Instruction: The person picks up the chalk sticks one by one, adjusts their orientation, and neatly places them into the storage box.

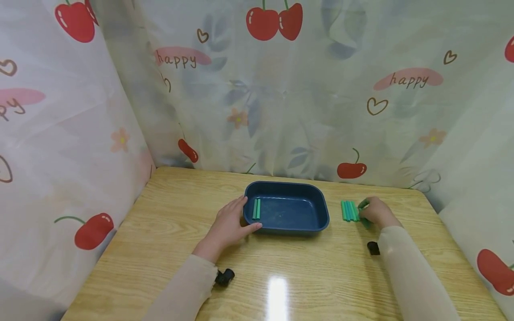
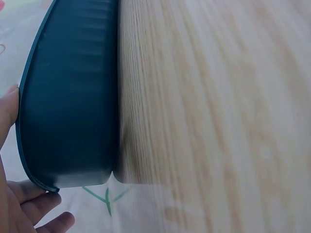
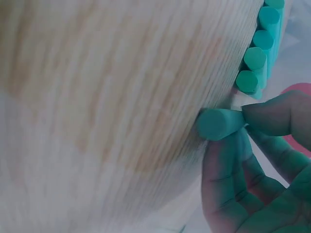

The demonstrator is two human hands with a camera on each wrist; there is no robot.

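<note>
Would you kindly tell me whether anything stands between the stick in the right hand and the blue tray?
Yes: the row of sticks lies between the stick in the right hand and the tray, whose right wall also stands in between.

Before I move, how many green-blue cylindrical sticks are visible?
8: two green sticks in the blue rectangular tray, five in a row on the wooden table, one pinched in the right hand. More may be hidden.
</note>
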